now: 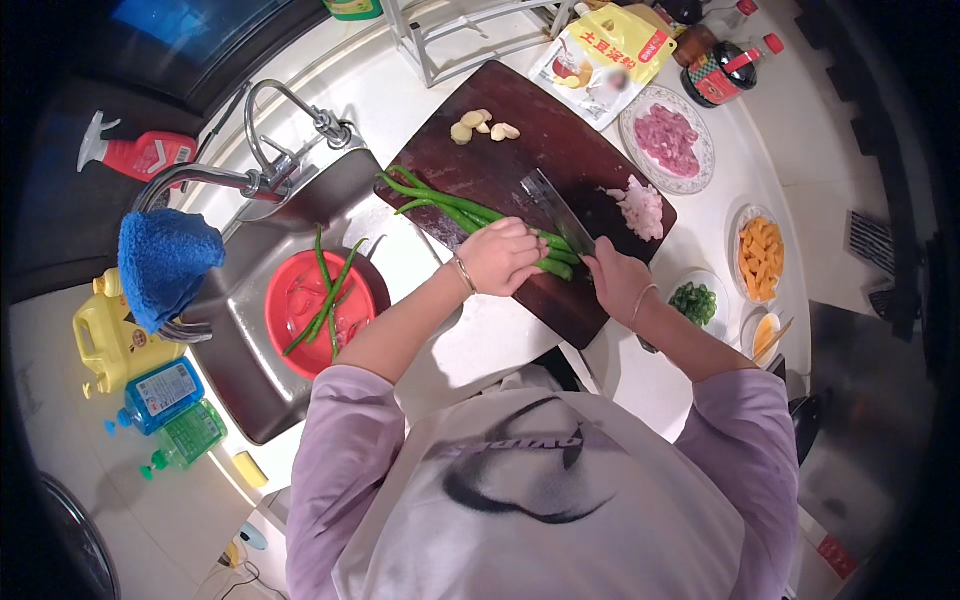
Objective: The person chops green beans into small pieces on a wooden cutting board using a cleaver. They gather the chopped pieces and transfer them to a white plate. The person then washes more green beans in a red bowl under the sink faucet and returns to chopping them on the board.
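Note:
Several long green chili peppers (pixel 461 206) lie side by side across a dark cutting board (pixel 517 157), their tips pointing to the upper left. My left hand (pixel 504 257) presses down on them near their thicker ends, fingers curled. In my right hand (pixel 619 281) is the handle of a kitchen knife (pixel 559 210), its broad blade lying close beside the pepper ends; whether the edge touches them is hard to tell. Ginger slices (pixel 471 126) sit toward the board's far side, and a heap of chopped pale pink meat or fat (pixel 641 210) rests at its right corner.
Left is a steel sink (pixel 247 390) with a red basin (pixel 279 341) holding more chilies. Along the right stand a plate of sliced meat (pixel 667 142), orange pieces (pixel 761 259), chopped green pepper (pixel 694 304) and a small bowl with chopsticks (pixel 766 337). A starch pouch (pixel 600 64) lies behind the board.

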Demonstrator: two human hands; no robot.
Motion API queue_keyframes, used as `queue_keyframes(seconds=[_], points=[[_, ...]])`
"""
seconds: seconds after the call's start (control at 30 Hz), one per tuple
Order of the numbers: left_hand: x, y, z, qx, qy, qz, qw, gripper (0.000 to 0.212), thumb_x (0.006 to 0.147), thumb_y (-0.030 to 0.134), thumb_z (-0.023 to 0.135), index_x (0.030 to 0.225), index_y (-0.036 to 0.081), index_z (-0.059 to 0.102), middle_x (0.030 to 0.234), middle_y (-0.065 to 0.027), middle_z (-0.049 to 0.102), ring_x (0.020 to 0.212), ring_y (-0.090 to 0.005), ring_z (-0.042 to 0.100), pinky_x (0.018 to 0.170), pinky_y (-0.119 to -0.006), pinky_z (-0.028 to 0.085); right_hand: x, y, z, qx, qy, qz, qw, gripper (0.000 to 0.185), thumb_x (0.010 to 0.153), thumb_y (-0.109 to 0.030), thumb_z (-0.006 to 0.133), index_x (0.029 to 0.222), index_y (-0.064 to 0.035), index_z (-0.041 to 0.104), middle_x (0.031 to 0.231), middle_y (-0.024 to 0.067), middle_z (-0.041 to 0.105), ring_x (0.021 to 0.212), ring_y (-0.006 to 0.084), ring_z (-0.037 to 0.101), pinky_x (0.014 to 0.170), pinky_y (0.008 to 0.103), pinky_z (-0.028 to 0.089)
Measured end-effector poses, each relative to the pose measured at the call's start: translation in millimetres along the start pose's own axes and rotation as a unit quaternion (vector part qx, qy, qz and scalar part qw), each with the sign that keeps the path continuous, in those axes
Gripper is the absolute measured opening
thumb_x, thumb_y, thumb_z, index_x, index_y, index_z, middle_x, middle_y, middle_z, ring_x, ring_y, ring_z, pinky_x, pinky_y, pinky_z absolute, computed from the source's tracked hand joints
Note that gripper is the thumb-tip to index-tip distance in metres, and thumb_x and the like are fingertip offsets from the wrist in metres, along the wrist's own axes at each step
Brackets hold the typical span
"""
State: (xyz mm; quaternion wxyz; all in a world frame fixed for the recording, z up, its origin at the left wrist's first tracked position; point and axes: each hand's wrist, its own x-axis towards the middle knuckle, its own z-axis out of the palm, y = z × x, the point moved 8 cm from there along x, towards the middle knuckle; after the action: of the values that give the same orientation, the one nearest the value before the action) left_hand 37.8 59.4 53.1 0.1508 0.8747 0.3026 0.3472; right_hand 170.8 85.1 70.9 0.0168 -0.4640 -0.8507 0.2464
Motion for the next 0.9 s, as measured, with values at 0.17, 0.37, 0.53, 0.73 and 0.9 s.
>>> queue_keyframes(seconds=[0.17,0.37,0.53,0.73,0.9], points=[[1.0,0.0,-1.6,-0.012,0.005,-0.005,1.0,0.019,0.07,0.013,0.062,0.086,0.004,0.063,0.081,-0.0058,0.058,0.082,-0.0233,0.056,0.082,-0.035,0.045,0.7,0.3,-2.8,-0.004,-0.014,-0.003,1.0,0.016,0.09,-0.016,0.044,0.087,-0.0033,0.035,0.066,0.0203,0.057,0.061,0.0405,0.056,0.052,0.0492,0.042],[0.5,-0.3,-1.0,-0.009,0.001,-0.007,1.0,0.019,0.07,0.014,0.061,0.087,0.004,0.063,0.083,-0.0051,0.058,0.084,-0.0227,0.056,0.083,-0.035,0.045,-5.8,3.6,-6.6,0.03,-0.005,0.013,0.999,0.018,0.09,-0.015,0.047,0.087,-0.0025,0.035,0.063,0.022,0.053,0.061,0.0428,0.053,0.05,0.0494,0.039],[-0.4,-1.5,1.1,-0.007,0.005,0.0,1.0,0.019,0.071,0.014,0.061,0.088,0.005,0.063,0.084,-0.0049,0.059,0.084,-0.0227,0.056,0.083,-0.035,0.044,-6.0,5.4,-5.1,0.014,0.005,0.005,1.0,0.017,0.09,-0.016,0.046,0.087,-0.0034,0.035,0.065,0.0203,0.056,0.06,0.0409,0.055,0.051,0.0487,0.041],[-0.6,-2.7,2.4,-0.006,-0.002,-0.006,1.0,0.021,0.07,0.013,0.062,0.089,0.004,0.063,0.084,-0.0055,0.059,0.083,-0.0229,0.056,0.083,-0.035,0.045,-5.3,3.2,-5.4,0.019,-0.008,0.013,1.0,0.017,0.091,-0.017,0.044,0.088,-0.0034,0.035,0.066,0.0206,0.056,0.06,0.0411,0.055,0.051,0.0485,0.042],[1.5,-2.4,1.5,-0.007,-0.004,-0.007,1.0,0.022,0.07,0.014,0.062,0.089,0.004,0.062,0.084,-0.0057,0.058,0.083,-0.023,0.055,0.083,-0.035,0.044,-5.3,6.1,-0.3,0.011,-0.024,0.016,1.0,0.017,0.091,-0.017,0.044,0.088,-0.0032,0.035,0.066,0.0205,0.057,0.061,0.0407,0.056,0.052,0.0485,0.043]])
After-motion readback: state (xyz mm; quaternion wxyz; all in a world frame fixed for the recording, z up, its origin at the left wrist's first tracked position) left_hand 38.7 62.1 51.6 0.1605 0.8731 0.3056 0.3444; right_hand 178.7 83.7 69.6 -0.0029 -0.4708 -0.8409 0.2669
